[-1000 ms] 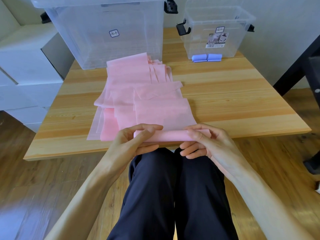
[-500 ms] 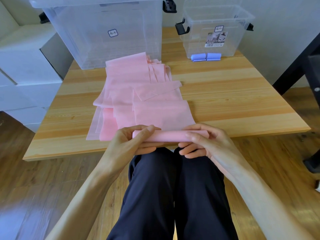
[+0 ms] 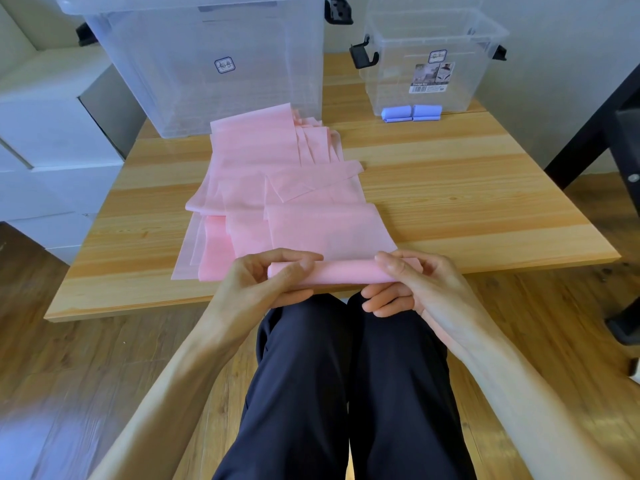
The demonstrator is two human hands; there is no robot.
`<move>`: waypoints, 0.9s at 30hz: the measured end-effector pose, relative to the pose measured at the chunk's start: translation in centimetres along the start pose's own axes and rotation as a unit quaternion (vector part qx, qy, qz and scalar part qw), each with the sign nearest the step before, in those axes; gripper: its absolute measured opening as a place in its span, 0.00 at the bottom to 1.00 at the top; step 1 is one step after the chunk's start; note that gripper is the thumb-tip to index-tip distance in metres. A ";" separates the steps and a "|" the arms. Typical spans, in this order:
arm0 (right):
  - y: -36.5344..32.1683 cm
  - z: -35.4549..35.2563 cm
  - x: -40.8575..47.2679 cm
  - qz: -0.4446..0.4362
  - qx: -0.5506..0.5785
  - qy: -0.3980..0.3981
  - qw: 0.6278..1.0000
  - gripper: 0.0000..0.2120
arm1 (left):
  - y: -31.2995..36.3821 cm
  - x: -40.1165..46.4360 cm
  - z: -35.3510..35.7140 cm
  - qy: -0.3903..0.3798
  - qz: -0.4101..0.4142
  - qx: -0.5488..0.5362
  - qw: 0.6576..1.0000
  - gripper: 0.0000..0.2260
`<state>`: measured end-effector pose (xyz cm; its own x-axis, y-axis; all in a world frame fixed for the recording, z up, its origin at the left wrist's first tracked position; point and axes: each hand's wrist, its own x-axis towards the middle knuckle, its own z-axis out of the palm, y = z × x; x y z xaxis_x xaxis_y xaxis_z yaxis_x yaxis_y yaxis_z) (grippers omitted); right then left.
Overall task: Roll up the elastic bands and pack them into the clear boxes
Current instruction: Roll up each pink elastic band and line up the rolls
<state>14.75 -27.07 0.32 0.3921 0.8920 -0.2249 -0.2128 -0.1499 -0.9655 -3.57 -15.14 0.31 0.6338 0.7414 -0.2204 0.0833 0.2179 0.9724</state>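
Together, each hand (left, right) pinches the half-rolled pale-pink band.

A pink elastic band lies on the pile, its near end rolled. Two blue rolls sit inside the small clear box; the large clear box stands beside it.

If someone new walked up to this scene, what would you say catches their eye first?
First the pink elastic bands, spread in a loose overlapping pile down the middle of the wooden table. At the near edge, the left hand and right hand hold the rolled end of one band. Behind stand a large clear box and a small clear box, with blue rolls at its base.
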 end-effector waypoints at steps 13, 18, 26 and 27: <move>0.0 -0.1 0.0 -0.006 -0.012 -0.026 1.000 0.19 | 0.2 -0.2 0.0 -0.011 -0.012 0.008 1.000 0.18; -0.1 -0.2 0.0 -0.007 0.002 -0.012 1.000 0.17 | 0.3 -0.5 0.1 -0.027 0.000 0.011 1.000 0.16; -0.1 0.0 -0.1 0.000 0.004 -0.009 1.000 0.15 | 0.1 -0.4 0.1 -0.022 -0.002 0.005 1.000 0.15; 0.0 0.1 -0.1 0.002 0.009 -0.008 1.000 0.16 | 0.1 -0.4 0.0 -0.020 -0.001 0.006 1.000 0.16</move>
<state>14.66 -27.13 0.35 0.3769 0.8980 -0.2269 -0.2298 -0.1466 -0.9621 -3.79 -15.45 0.47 0.6638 0.7147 -0.2203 0.0944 0.2121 0.9727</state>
